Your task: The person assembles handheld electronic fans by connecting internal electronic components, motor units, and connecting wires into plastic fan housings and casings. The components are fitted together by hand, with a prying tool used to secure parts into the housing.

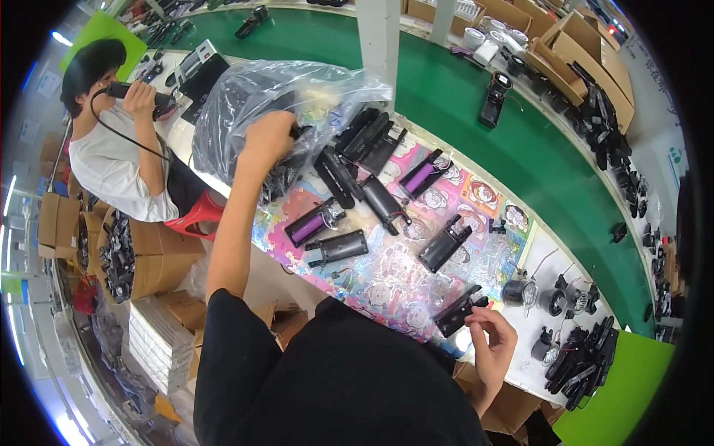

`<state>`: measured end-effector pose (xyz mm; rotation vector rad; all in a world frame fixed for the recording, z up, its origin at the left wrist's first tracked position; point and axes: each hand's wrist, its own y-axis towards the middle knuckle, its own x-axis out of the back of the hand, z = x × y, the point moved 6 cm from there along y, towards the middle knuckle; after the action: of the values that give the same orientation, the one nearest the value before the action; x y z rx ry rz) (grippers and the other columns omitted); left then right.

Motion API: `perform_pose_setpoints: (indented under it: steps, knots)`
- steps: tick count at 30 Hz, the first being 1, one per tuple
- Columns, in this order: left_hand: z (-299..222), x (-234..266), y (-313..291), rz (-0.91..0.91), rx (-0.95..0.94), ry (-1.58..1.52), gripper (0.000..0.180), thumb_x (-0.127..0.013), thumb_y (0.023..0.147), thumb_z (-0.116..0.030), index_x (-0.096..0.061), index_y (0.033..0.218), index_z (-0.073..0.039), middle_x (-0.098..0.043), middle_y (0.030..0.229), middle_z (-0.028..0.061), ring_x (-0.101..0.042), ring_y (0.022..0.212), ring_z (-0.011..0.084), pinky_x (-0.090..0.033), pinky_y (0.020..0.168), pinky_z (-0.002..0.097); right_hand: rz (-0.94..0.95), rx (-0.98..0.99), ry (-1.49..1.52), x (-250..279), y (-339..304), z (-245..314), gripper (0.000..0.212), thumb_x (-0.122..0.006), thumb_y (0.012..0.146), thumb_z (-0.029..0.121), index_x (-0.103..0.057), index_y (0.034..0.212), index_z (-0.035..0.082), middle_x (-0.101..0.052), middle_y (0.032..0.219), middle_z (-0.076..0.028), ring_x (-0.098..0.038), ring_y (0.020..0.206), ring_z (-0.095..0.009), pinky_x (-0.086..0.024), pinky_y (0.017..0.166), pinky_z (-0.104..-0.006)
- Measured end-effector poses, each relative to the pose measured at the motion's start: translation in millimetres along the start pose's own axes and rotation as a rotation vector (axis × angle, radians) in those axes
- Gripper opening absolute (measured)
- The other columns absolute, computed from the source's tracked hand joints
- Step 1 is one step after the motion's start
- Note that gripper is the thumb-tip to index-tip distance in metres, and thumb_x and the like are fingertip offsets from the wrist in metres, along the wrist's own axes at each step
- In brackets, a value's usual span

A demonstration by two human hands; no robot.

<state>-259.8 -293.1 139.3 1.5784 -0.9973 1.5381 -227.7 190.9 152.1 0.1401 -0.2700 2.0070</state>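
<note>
My left hand (269,139) reaches into a clear plastic bag (230,100) of black parts. Its fingers are curled at a dark part, and their tips are hidden. Close to the table's near edge, my right hand (491,342) is loosely bent, with thumb and fingers apart. Its fingertips are beside a black housing (459,312); I cannot tell whether they touch. Other black housings (445,244) lie across the colourful cartoon mat (379,271). Two hold purple cylinders (422,178). A stack of black casings (364,141) rests against the bag.
A green conveyor belt (446,89) curves behind the table, past a white post (379,52). Small round motors (519,291) and a pile of black strips (584,364) lie at right. At left, a person (119,163) in white holds a black tool. Cartons (160,253) stand below.
</note>
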Motion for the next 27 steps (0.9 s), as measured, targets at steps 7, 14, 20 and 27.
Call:
perform_pose_setpoints:
  steps: [7, 14, 20, 27]
  knots:
    - [22.9, 4.3, 9.6, -0.091, -0.018, -0.012, 0.017, -0.059, 0.070, -0.006, -0.065, 0.087, -0.006, -0.064, 0.088, 0.0169, -0.063, 0.084, 0.0358, -0.050, 0.072, 0.0454, -0.167, 0.021, 0.014, 35.7, -3.7, -8.3, 0.019, -0.059, 0.081, -0.006, -0.062, 0.100, -0.005, -0.063, 0.086, -0.009, -0.061, 0.079, -0.014, -0.048, 0.070, -0.0240]
    - [37.2, 31.9, -1.2, -0.231, -0.012, -0.333, 0.019, -0.067, 0.068, -0.009, -0.066, 0.086, -0.002, -0.065, 0.079, 0.0144, -0.064, 0.078, 0.0302, -0.049, 0.070, 0.0391, -0.198, 0.028, 0.021, 39.3, 0.1, -11.2, 0.019, -0.059, 0.081, -0.006, -0.062, 0.099, -0.005, -0.063, 0.085, -0.010, -0.061, 0.079, -0.014, -0.047, 0.070, -0.0237]
    - [53.0, 33.1, -12.0, -0.173, 0.100, -0.040, 0.030, -0.065, 0.071, -0.014, -0.060, 0.099, -0.005, -0.065, 0.090, 0.0170, -0.062, 0.087, 0.0345, -0.048, 0.073, 0.0429, -0.209, 0.041, -0.036, 36.7, 0.0, -8.3, 0.018, -0.060, 0.080, -0.005, -0.064, 0.098, -0.004, -0.065, 0.083, -0.010, -0.060, 0.076, -0.013, -0.046, 0.069, -0.0237]
    - [6.3, 84.7, -34.6, -0.477, -0.175, -0.069, 0.017, -0.056, 0.075, 0.000, -0.061, 0.091, 0.001, -0.058, 0.082, 0.0199, -0.055, 0.074, 0.0383, -0.043, 0.067, 0.0427, -0.228, 0.079, -0.050, 37.8, 3.2, -3.0, 0.023, -0.060, 0.075, -0.007, -0.065, 0.097, -0.004, -0.066, 0.080, -0.011, -0.060, 0.073, -0.016, -0.045, 0.067, -0.0254]
